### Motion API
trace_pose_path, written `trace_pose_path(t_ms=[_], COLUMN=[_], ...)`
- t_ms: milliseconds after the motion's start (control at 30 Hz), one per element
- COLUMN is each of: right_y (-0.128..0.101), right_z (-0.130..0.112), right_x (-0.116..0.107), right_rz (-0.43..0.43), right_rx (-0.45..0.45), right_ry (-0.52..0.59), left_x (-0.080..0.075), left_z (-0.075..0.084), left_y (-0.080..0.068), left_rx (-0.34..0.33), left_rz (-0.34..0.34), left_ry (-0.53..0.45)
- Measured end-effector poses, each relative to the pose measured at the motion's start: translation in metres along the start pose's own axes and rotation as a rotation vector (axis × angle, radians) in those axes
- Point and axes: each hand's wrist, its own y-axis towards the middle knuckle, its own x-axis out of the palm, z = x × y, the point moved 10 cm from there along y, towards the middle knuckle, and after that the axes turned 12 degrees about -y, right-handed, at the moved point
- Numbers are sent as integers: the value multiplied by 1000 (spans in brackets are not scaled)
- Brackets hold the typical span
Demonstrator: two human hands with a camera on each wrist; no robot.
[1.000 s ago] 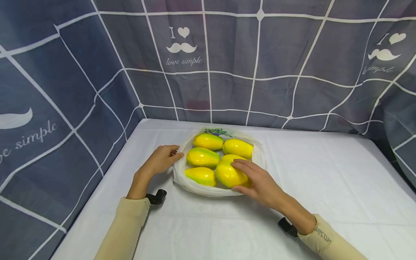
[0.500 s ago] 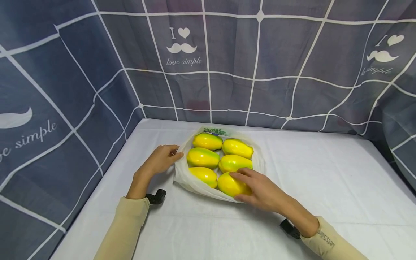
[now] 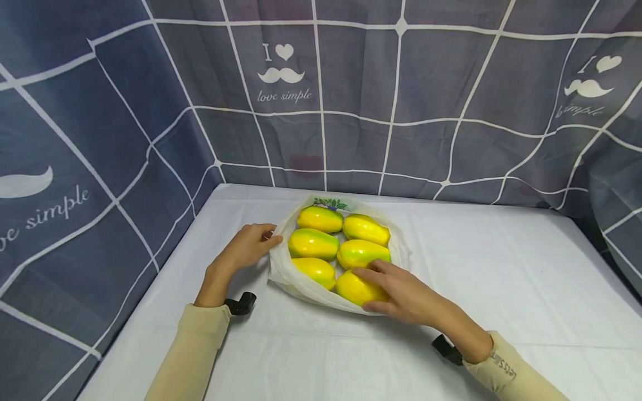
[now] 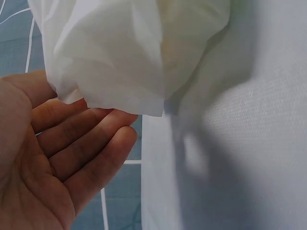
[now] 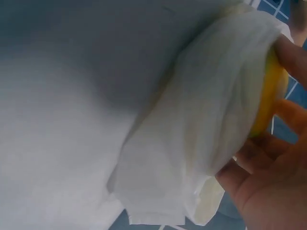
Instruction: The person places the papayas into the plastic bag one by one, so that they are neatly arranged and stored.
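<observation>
Bag: a white plastic bag point(image 3: 301, 287) is lying open on the worktop point(image 3: 501, 289), its mouth spread wide and its rim folded down around the fruit.
Contents: six yellow-green mangoes are sitting inside in two rows of three, lying close together; the near-right mango point(image 3: 356, 288) is resting against the front rim.
Right hand: the right hand point(image 3: 401, 292) is lying over the near-right mango, fingers curved around it and the thumb at its near side, so it is grasping that fruit through the bag's open top; the right wrist view is showing yellow fruit point(image 5: 269, 96) pressed between fingers and bag film.
Left hand: the left hand point(image 3: 247, 246) is pinching the bag's left rim, fingers curled at the edge; the left wrist view is showing the film point(image 4: 120, 57) draping over the fingers point(image 4: 86, 143).
Step in hand: judging from this, the fruit is being settled or gripped while the bag is being held steady.
Next move: any lift is calling for a firm hold on the mango and the rim kept down so the film does not snag.
Surroundings: a grey checked cloth point(image 3: 351, 83) is hanging behind.
</observation>
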Motion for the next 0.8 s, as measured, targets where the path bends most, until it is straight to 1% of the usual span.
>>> trace_pose_path(t_ms=[133, 267, 367, 533, 700, 800], right_y=[-3, -4, -4, -3, -1, -1], right_z=[5, 8, 10, 11, 14, 17], right_x=[-2, -4, -2, -2, -8, -9], right_rz=[35, 51, 50, 52, 80, 88], right_rx=[27, 49, 66, 91, 131, 164], right_ry=[5, -47, -93, -133, -153, -146], left_x=[0, -1, -1, -1, -2, -1], left_z=[-2, -3, -3, -4, -5, -5], left_y=[1, 1, 0, 1, 2, 2], left_rx=[-13, -27, -25, -32, -36, -33], left_rz=[-3, 1, -2, -3, -4, -4], left_ry=[0, 2, 8, 7, 6, 5])
